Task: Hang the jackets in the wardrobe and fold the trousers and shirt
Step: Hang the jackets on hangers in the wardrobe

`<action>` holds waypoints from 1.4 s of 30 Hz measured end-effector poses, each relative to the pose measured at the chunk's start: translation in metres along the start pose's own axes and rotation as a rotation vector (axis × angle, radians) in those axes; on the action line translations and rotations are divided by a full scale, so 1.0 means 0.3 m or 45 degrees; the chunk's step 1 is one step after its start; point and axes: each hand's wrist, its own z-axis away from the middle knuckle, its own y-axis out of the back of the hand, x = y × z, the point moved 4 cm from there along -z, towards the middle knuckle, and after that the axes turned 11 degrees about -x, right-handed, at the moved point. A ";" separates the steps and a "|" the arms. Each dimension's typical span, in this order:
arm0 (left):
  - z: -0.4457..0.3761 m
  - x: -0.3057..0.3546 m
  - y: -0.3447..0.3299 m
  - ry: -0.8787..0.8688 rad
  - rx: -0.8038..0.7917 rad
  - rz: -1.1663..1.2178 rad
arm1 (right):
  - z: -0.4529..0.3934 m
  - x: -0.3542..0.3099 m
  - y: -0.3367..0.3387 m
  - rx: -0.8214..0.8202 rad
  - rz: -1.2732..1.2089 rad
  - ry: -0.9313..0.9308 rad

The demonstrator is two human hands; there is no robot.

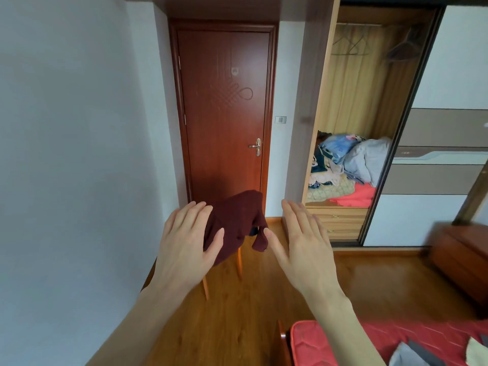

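Bedroom with wood floor [264, 299], white wall on frame left, red-brown door [224, 114] at centre; wardrobe [351, 114] open at upper right, its sliding panel [443, 128] pushed to the right edge. Wardrobe rail area is dim; I can make out bare wire hangers [350, 44] and one dark shape beside them, can't tell what it is. Lower shelf holds a heap of bedding and clothes [351, 165], items not separable. Red bed [343, 344] cut off at lower right, grey and pale fabric on it mostly out of frame; wooden cabinet [462, 260] at right edge blurred.

Maroon garment [237, 223] draped over a stool at frame centre; only two orange stool legs [239, 262] show, seat fully covered; can't tell if it's a jacket or the shirt.

Both forearms reach forward from bottom edge, backs of hands up. Left hand [184, 244] fingers straight and spread, overlapping the garment's left edge in view; contact not confirmable. Right hand [301, 241] flat, fingers together and extended, thumb tip near the garment's hanging sleeve; holding nothing.
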 end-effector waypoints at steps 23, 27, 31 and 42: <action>-0.953 -0.342 -0.767 0.078 -0.011 0.070 | -1.045 0.377 -0.664 -0.154 0.013 -0.013; -1.154 -0.475 -0.916 0.103 -0.059 0.084 | -1.280 0.401 -0.820 -0.190 0.005 -0.019; -1.360 -0.600 -1.036 0.133 -0.056 0.081 | -1.506 0.405 -0.969 -0.203 0.013 -0.007; -1.595 -0.832 -1.465 0.283 -0.225 0.111 | -1.815 0.526 -1.394 -0.389 0.007 -0.024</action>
